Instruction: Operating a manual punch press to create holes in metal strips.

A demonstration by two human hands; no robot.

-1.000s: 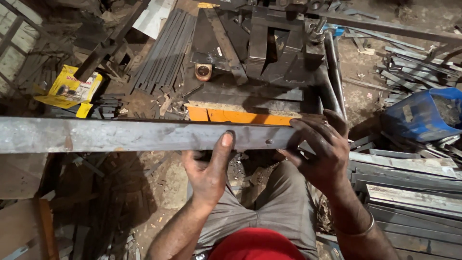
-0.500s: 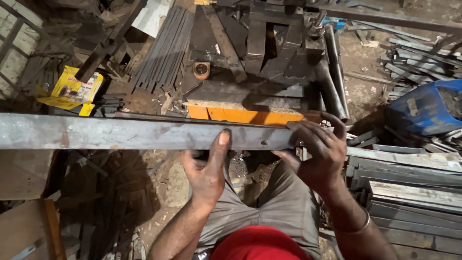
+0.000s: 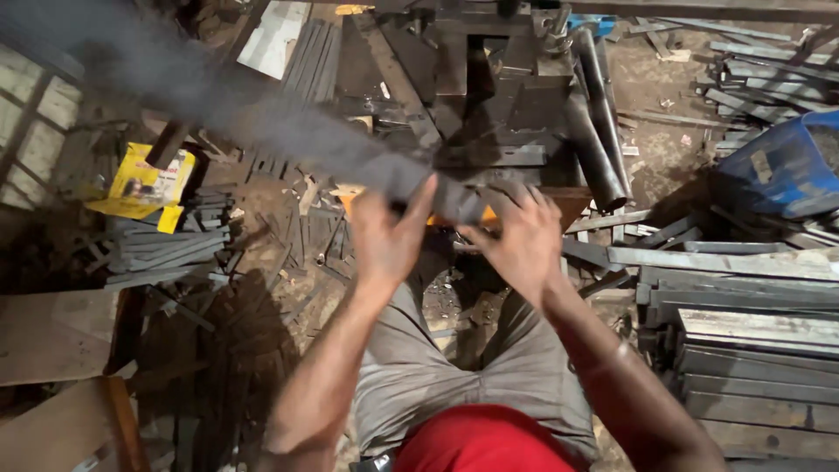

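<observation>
A long grey metal bar [image 3: 288, 131] runs blurred from the upper left down to my hands. My left hand [image 3: 387, 236] grips it near its right end, thumb up over the bar. My right hand [image 3: 517, 236] holds the bar's end, fingers spread over it. Under the hands an orange block [image 3: 354, 194] shows beside a dark metal press or stand [image 3: 489, 96]. I sit with grey trousers and a red shirt below.
Stacks of flat metal strips [image 3: 752, 323] lie at the right, a smaller pile [image 3: 166, 249] at the left. A blue crate [image 3: 782, 166] sits at the right edge, a yellow packet [image 3: 144, 179] at the left. Wooden boards [image 3: 61, 336] lie at lower left.
The bar was level across the view; now its left end has swung up and away, tilted and blurred. Both hands have stayed on its right end and moved slightly left.
</observation>
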